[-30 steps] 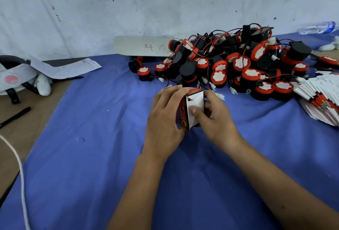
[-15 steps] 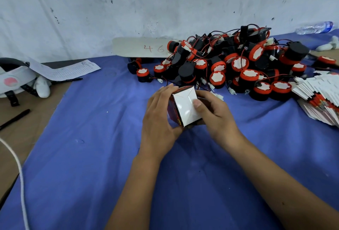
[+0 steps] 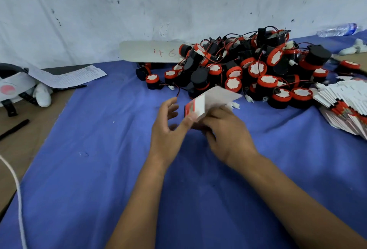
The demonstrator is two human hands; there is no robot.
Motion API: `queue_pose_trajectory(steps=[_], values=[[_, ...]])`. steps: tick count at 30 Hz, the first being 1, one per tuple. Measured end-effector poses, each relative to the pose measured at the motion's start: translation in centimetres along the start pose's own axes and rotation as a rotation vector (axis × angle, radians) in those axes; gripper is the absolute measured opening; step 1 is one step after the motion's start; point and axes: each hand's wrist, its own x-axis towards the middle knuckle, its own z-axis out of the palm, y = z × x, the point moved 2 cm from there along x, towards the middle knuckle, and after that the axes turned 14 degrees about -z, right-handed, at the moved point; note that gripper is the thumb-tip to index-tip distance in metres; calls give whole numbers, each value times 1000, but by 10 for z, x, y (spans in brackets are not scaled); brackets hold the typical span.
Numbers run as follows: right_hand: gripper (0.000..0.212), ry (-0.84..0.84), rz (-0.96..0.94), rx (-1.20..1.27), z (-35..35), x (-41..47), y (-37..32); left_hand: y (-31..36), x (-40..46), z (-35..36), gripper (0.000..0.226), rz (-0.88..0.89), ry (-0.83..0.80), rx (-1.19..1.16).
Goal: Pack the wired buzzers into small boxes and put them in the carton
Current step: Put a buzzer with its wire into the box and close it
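A small white and red box (image 3: 210,100), blurred by motion, is held tilted above the blue cloth (image 3: 99,169). My right hand (image 3: 226,135) grips it from below and behind. My left hand (image 3: 165,129) is just left of the box with its fingers spread loose; its thumb tip touches the box's lower left corner. Behind the hands lies a big pile of black and red wired buzzers (image 3: 248,66). Whether a buzzer is inside the box is hidden. No carton shows in the view.
A fanned stack of flat unfolded boxes (image 3: 345,105) lies at the right edge. A white board marked 46 (image 3: 151,52) leans at the wall. At left lie a printed sheet (image 3: 67,76), white headgear (image 3: 12,88), a black pen (image 3: 14,129) and a white cord (image 3: 17,189).
My left hand has come off the box and spread its fingers. The box has tipped over to the right and risen a little in my right hand.
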Motion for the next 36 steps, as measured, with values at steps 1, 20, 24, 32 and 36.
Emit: queue_pose_trajectory(steps=[1, 20, 24, 32, 36], values=[[33, -81, -23, -34, 1, 1, -3, -1, -2, 4, 75, 10, -16, 51], [21, 544, 47, 189, -4, 3, 9, -1, -2, 5, 11, -17, 368, 139], [18, 460, 222, 138, 7, 17, 33, 0, -5, 11, 13, -10, 304, 92], [86, -187, -6, -328, 21, 89, 72, 2, -4, 11, 19, -17, 274, 43], [69, -278, -30, -382, 29, 96, 83, 2, -4, 11, 25, 5, 280, 49]])
